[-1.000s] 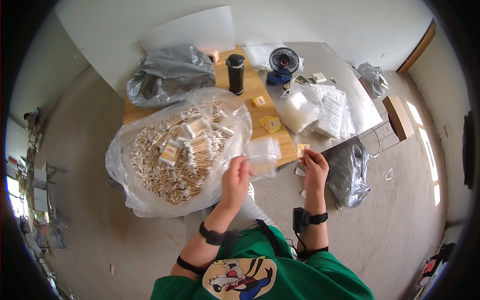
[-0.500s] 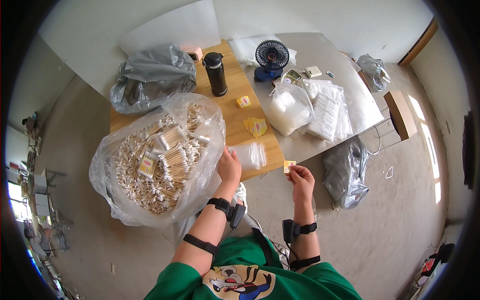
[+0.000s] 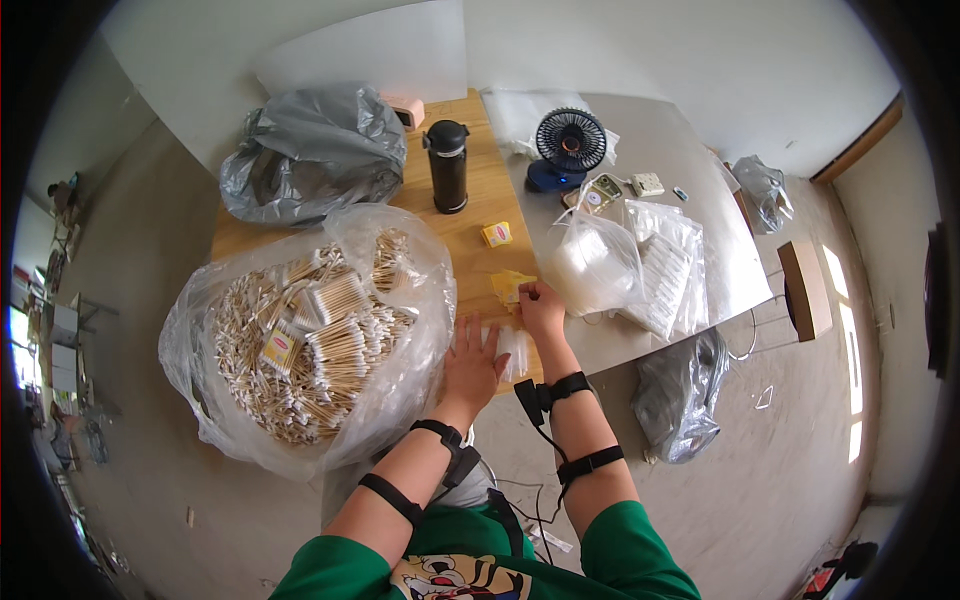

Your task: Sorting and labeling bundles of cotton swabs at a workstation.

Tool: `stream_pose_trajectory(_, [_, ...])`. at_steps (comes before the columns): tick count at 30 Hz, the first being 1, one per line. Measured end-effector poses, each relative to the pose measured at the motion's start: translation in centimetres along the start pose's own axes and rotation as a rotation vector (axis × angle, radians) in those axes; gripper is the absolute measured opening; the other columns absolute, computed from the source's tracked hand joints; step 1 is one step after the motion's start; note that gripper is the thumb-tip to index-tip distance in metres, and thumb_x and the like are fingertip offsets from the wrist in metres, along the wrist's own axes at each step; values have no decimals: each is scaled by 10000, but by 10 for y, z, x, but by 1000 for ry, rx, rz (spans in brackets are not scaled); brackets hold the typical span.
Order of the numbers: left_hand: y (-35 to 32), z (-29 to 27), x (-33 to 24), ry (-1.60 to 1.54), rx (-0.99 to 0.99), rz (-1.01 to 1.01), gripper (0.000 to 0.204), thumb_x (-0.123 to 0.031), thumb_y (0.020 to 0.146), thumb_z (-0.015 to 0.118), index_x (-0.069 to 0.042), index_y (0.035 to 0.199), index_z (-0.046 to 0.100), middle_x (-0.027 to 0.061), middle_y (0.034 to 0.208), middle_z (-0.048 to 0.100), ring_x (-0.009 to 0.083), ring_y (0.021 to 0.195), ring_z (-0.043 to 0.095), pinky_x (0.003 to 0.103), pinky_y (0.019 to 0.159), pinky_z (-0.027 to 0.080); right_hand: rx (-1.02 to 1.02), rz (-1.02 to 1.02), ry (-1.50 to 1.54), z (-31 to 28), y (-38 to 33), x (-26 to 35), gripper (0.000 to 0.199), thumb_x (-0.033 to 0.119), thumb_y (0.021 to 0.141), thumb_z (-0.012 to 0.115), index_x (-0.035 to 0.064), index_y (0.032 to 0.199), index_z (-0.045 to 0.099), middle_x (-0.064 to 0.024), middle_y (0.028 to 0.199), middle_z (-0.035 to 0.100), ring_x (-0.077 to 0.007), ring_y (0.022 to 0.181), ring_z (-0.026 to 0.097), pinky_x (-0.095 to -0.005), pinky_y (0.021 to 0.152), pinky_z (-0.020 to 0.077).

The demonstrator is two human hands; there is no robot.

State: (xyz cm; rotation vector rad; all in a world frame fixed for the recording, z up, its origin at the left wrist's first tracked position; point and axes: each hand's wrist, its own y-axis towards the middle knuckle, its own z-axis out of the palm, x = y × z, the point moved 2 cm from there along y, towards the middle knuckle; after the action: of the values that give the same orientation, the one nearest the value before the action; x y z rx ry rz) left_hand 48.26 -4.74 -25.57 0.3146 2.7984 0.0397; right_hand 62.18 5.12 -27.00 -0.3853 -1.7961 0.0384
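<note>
Now at frame centre: left hand (image 3: 470, 362) spread flat on small clear packet (image 3: 512, 348), wooden surface (image 3: 480, 205) beneath. Right hand (image 3: 541, 308) pinching yellow label (image 3: 510, 287) just above.

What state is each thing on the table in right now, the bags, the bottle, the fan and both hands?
Big clear bag: open, full of cotton swabs.
Grey bag: crumpled, lying closed.
Black bottle: upright, lid on.
Fan: upright; spinning or not, cannot tell.
Left hand: flat, fingers spread on a small clear packet.
Right hand: fingers curled at a yellow piece.
</note>
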Motion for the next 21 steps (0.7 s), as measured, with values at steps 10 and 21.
stream_pose_trajectory(10, [-3, -2, 0, 48, -20, 59, 558, -443, 930, 401, -114, 1381, 388, 186, 1448, 289, 353, 1367, 202, 448, 1072, 265, -73, -211, -622, -11, -7, 12, 242, 273, 823, 582, 122, 992, 668, -136, 860, 663, -278, 799, 643, -378, 698, 495])
stream_pose_trajectory(21, [-24, -69, -43, -491, -156, 253, 423, -197, 862, 584, -10, 1234, 509, 187, 1340, 423, 335, 1252, 406, 426, 1031, 340, -196, -20, 543, -69, -161, 17, 119, 23, 865, 575, 15, 984, 583, 43, 692, 482, -5, 506, 370, -156, 431, 267])
